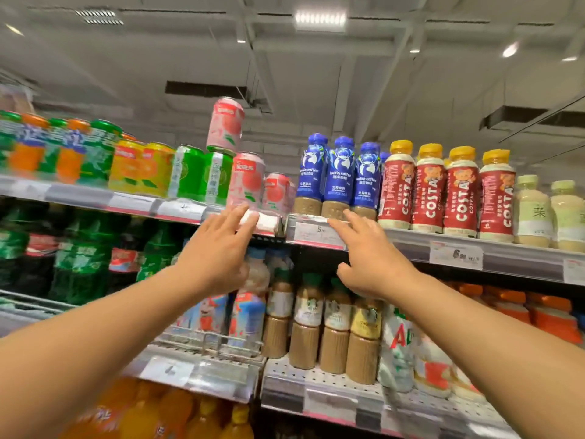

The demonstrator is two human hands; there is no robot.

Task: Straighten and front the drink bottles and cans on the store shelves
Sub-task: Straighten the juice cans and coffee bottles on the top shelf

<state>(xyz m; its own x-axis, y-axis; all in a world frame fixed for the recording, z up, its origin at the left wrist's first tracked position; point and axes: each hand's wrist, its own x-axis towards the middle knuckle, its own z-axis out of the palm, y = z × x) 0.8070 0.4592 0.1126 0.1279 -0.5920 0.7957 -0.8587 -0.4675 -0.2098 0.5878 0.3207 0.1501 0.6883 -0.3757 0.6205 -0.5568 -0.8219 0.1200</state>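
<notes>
Pink peach cans (248, 182) and 3 blue coffee bottles (340, 175) stand on the top shelf (411, 239), while the left hand (218, 248) and right hand (367, 258) reach up with fingers spread, grasping nothing.

A single head-worn wide-angle view looks forward and slightly upward at the store shelves (493, 258), close enough for both outstretched forearms to reach them; ceiling fills the upper half of the frame, shelf rows cross the middle and lower parts, edges bowed by the lens
</notes>
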